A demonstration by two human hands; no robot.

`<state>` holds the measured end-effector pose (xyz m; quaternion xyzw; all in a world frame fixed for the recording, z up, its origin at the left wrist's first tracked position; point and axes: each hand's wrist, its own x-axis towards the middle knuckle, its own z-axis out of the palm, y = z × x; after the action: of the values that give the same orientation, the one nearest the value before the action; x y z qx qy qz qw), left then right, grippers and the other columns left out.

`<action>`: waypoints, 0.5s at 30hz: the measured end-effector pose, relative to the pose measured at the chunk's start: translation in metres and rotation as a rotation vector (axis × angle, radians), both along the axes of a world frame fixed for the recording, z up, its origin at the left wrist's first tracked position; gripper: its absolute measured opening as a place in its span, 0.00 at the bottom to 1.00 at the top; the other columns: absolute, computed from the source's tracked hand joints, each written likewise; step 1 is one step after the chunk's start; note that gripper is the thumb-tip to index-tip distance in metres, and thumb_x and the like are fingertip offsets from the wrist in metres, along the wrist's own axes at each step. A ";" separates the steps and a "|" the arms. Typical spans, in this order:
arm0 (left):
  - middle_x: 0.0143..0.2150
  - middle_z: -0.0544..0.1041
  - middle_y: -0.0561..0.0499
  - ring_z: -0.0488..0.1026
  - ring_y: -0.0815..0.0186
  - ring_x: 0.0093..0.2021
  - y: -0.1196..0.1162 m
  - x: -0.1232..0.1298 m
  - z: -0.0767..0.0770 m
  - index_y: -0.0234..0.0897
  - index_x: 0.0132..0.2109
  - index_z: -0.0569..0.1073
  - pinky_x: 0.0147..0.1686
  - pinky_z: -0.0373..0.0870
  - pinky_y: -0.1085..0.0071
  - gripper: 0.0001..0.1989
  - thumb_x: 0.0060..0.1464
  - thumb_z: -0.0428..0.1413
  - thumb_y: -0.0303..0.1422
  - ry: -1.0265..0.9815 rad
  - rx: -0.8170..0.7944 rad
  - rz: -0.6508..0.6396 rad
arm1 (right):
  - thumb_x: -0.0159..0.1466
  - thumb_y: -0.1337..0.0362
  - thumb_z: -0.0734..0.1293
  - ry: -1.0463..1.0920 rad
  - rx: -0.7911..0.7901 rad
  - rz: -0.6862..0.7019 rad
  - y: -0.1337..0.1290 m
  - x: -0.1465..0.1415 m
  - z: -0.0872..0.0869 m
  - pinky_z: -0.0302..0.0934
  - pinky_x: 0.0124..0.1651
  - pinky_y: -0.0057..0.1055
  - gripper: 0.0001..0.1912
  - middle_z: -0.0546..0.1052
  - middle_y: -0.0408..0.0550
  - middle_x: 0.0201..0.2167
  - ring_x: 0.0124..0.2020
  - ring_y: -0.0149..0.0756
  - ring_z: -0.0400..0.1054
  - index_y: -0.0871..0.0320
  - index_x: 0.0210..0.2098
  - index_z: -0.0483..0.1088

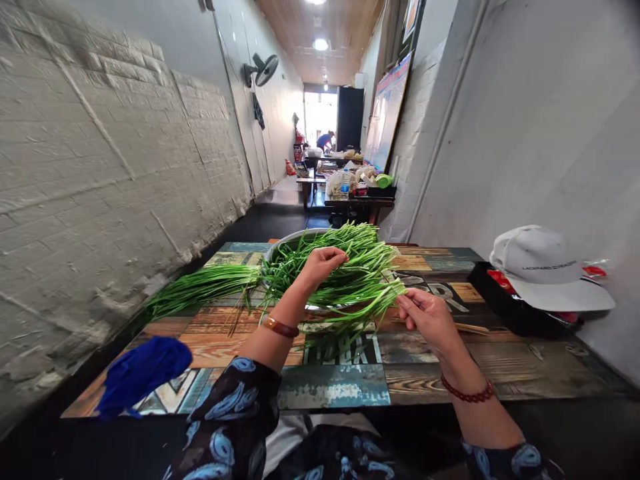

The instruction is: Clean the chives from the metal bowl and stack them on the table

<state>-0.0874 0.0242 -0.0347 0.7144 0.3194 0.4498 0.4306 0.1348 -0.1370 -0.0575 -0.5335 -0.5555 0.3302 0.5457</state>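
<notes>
A large heap of garlic chives fills a metal basin, the pale stem ends pointing right. My right hand pinches the pale ends of some chives at the heap's near right side. Above the heap, my left hand is closed, thumb and forefinger together; whatever they may hold is too small to make out. Another bunch of chives lies flat to the left of the basin. Thin wooden sticks lie beside that bunch, and more sticks rest just past my right hand.
The patterned wooden table carries a blue cloth at front left. On the right, a white cap rests on a black tray with red packets. Beyond stand cluttered tables and a person. Walls flank both sides.
</notes>
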 end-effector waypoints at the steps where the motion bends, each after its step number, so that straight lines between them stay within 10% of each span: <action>1: 0.30 0.78 0.50 0.71 0.69 0.31 -0.001 -0.001 0.002 0.33 0.33 0.79 0.35 0.66 0.71 0.15 0.52 0.59 0.42 -0.033 -0.014 0.001 | 0.60 0.43 0.70 -0.005 0.004 0.003 0.002 -0.001 0.002 0.53 0.17 0.24 0.23 0.72 0.41 0.19 0.14 0.26 0.61 0.59 0.29 0.73; 15: 0.24 0.70 0.55 0.62 0.76 0.22 -0.025 0.010 0.024 0.32 0.37 0.80 0.22 0.53 0.77 0.15 0.50 0.65 0.42 -0.339 -0.251 -0.246 | 0.66 0.56 0.67 -0.356 0.047 -0.105 -0.003 -0.024 0.053 0.62 0.20 0.24 0.13 0.74 0.41 0.18 0.15 0.28 0.67 0.57 0.32 0.76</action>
<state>-0.0774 -0.0004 -0.0111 0.6028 0.2067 0.4643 0.6150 0.1107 -0.1397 -0.0047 -0.5988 -0.6222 0.1886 0.4677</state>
